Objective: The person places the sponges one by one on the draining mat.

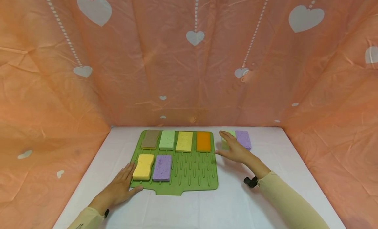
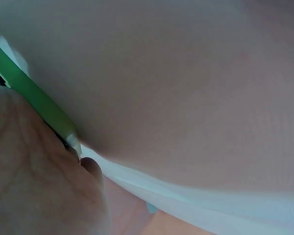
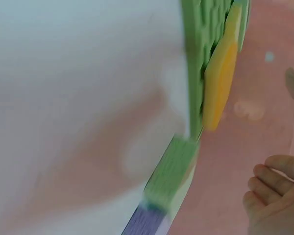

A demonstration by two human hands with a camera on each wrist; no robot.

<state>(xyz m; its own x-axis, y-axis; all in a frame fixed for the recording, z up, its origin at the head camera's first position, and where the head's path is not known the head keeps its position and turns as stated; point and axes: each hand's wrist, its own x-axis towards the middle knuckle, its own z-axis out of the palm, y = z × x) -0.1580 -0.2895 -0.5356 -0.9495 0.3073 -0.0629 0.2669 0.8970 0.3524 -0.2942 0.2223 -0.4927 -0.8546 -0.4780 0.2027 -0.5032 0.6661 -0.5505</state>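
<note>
A green ridged mat (image 1: 193,183) bears sponges in two rows. Across its back row lie a grey-brown sponge (image 1: 150,139), a pale green sponge (image 1: 167,139), a light yellow sponge (image 1: 184,141) and an orange sponge (image 1: 203,141). In front are a yellow wavy-sided sponge (image 1: 143,166) and a purple sponge (image 1: 162,167). My left hand (image 1: 119,187) lies at the mat's front left edge, fingers straight beside the yellow wavy-sided sponge. Fingers extended and thumb apart, my right hand (image 1: 236,151) hovers by another light green sponge (image 3: 171,166), partly hiding it in the head view.
Off the mat to the right, a second purple sponge (image 1: 243,140) lies against the light green one. Everything sits on a white-covered table (image 1: 183,212). Orange curtains (image 1: 177,78) with white hearts enclose the back and both sides.
</note>
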